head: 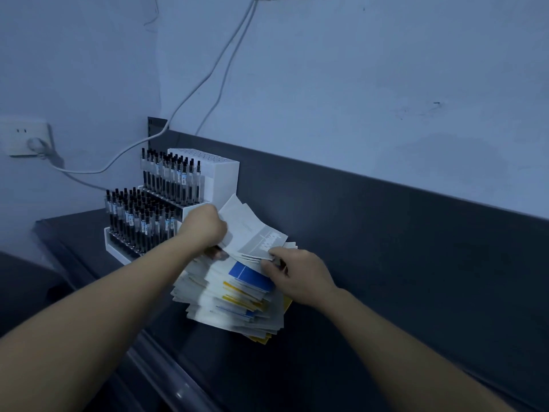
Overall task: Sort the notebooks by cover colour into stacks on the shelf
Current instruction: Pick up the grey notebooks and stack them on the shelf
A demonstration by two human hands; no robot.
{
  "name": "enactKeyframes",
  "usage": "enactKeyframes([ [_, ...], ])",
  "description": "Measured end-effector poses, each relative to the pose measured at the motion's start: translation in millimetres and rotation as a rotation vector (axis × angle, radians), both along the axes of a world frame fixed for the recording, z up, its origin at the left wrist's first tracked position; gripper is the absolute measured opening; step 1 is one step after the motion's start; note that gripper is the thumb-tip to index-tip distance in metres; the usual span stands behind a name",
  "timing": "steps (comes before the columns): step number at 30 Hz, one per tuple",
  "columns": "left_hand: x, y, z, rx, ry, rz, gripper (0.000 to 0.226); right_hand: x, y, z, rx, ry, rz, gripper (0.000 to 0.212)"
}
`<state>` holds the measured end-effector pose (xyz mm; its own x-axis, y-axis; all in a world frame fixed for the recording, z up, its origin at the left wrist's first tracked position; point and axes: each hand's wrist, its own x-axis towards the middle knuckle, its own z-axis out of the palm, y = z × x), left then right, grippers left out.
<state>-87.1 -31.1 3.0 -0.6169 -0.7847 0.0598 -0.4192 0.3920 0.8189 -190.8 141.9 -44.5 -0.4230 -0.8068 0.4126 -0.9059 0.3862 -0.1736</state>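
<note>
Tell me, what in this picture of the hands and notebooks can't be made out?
Head view:
- The pile: lower covers are hidden by the notebooks above, and only their edges show.
- The grey notebook: its print is blurred and unreadable.
- The left hand: fingertips are hidden behind its own knuckles and the grey notebook.
- The pen rack: pen labels are too small to read.
- The shelf: cut off by the frame's lower edge.
</note>
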Motion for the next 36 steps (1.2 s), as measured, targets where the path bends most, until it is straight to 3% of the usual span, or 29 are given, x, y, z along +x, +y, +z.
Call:
enactKeyframes([
  [2, 1.4, 7.3, -1.5, 0.216, 0.136, 0.043, 0.012, 4.5, 10.4, 0.8, -0.034, -0.349, 0.019, 0.033],
  [5, 6.0, 26.4, -7.3, 0.325, 0.280, 0.073, 0.009, 13.3, 24.6, 2.7, -0.176, -0.919, 0.130, 0.033],
  [9, 10.0, 59.7, -17.7, 0.397, 0.444, 0.081, 0.013, 16.3, 33.9, 1.3, -0.388, -1.251, -0.074, 0.042],
  [12, 12.8, 89.3, -21.5, 0.387, 0.506, 0.045, 0.011, 23.8, 47.7, 5.5, -0.512, -1.396, -0.117, 0.033],
  [19, 25.0, 151.9, -32.7, 0.293, 0.500, -0.098, 0.024, 55.4, 105.7, 9.6, -0.689, -1.127, -0.221, 0.023],
  [26, 50.1, 218.6, -48.6, 0.328, 0.486, -0.184, 0.037, 97.9, 179.6, -4.1, -0.944, -0.913, -0.289, 0.037],
  [31, 57.9, 269.9, -59.0, 0.351, 0.439, -0.412, 0.029, 123.8, 237.9, -17.2, -1.067, -0.870, -0.349, 0.037],
  [36, 65.7, 335.3, -66.8, 0.340, 0.421, -0.585, 0.045, 141.3, 307.2, -24.4, -1.092, -0.719, -0.462, 0.036],
])
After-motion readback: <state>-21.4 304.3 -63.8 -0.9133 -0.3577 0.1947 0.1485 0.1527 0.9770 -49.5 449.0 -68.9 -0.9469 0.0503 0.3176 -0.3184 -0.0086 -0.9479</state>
